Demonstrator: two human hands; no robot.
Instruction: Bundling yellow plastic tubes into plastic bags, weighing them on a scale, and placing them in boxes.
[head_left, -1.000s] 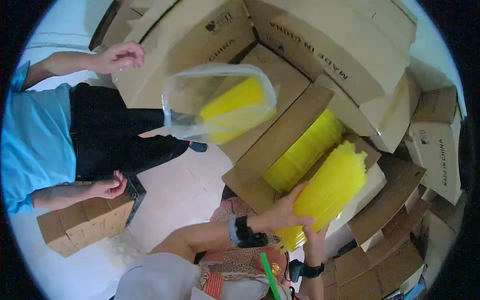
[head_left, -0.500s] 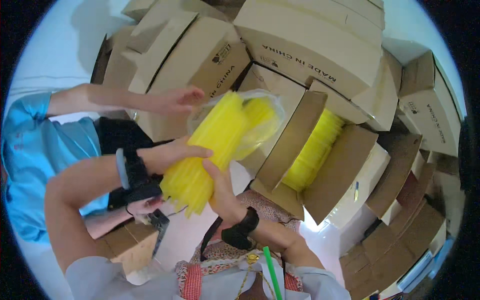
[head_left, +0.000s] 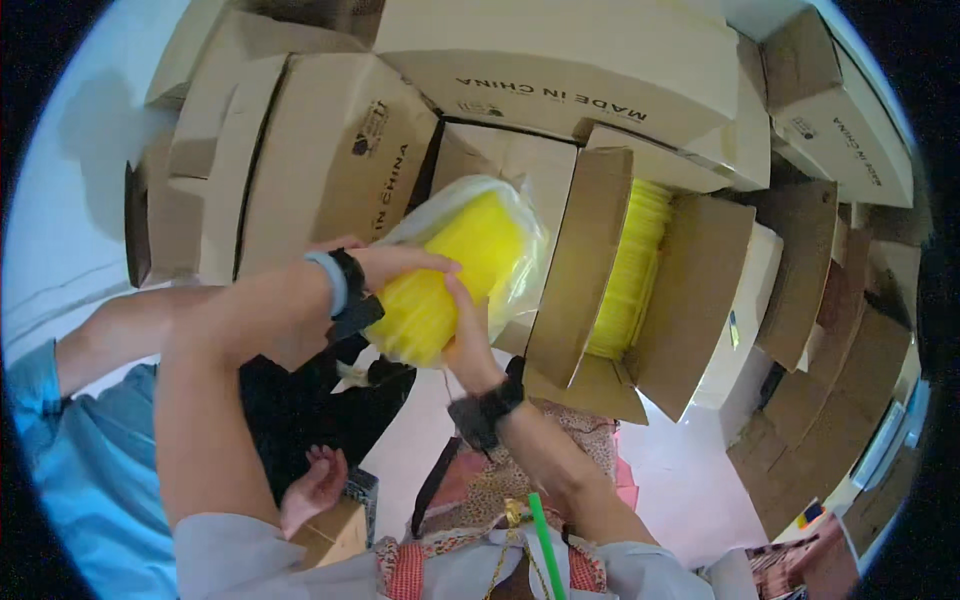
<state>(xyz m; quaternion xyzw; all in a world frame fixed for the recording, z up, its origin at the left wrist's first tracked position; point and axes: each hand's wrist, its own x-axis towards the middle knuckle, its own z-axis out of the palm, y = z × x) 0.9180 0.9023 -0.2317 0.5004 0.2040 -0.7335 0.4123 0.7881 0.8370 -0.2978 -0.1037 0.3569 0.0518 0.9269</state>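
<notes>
i remotely clasp a cylindrical yellow plastic bundle (head_left: pixel 413 312) between left hand (head_left: pixel 400 263) and right hand (head_left: pixel 469 342), left of the brown cardboard box (head_left: pixel 692 290).

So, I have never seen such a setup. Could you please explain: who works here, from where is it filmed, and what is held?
There is no machine: a person works with bare hands. A wide fisheye camera on that person's head looks down, so straight edges bend. The left hand and right hand hold a bundle of thin yellow sticks; a clear plastic bag is around or behind it, I cannot tell which. To the right, an open carton contains more yellow sticks. A co-worker's hand shows at the lower left.
</notes>
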